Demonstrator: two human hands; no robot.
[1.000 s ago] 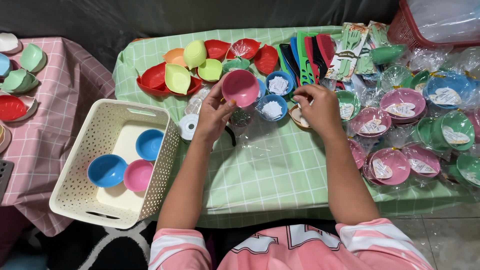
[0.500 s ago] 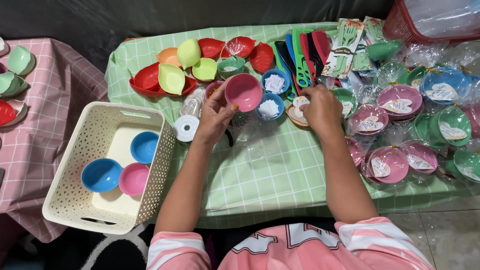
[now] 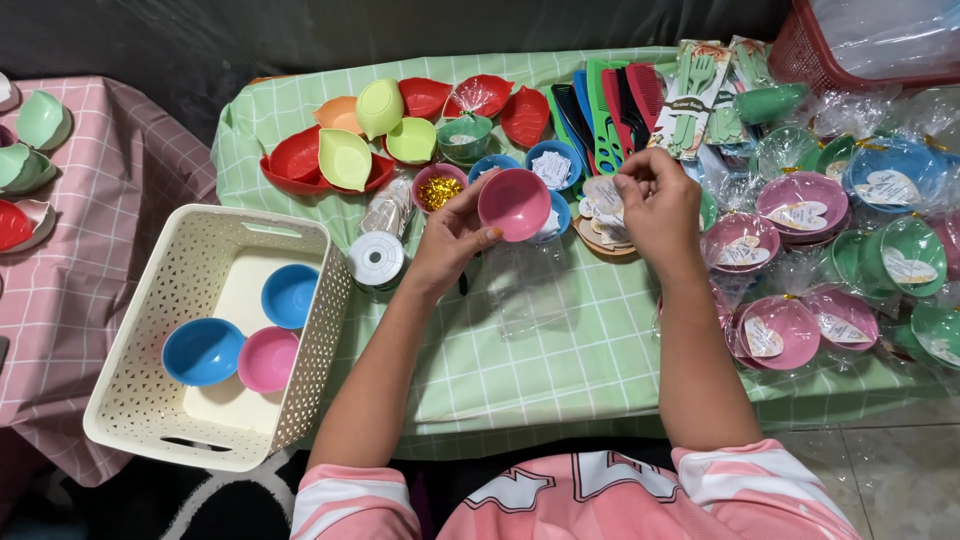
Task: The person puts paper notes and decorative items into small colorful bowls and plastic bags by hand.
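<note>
Gripped by its rim and underside, the small pink bowl (image 3: 514, 203) sits tilted in the left hand (image 3: 450, 240), held up just above the green checked tablecloth (image 3: 520, 350) with its hollow facing the camera. The right hand (image 3: 655, 205) is pinched shut near the stack of white heart-shaped tags (image 3: 603, 208) — its fingertips are bunched together, though whether a tag is actually caught between them is too small to tell. A sheet of clear wrap (image 3: 525, 285) lies flat on the cloth just below the bowl. To the right lie pink and green bowls already wrapped (image 3: 800, 205), each with a tag inside; to the left, a cream basket (image 3: 130, 400) holds bare blue and pink bowls. Judging by that, this is the filling step — a tag going into the bowl before wrapping. The next move calls for a fine pinch to separate one tag, and a steady bowl to receive it.
</note>
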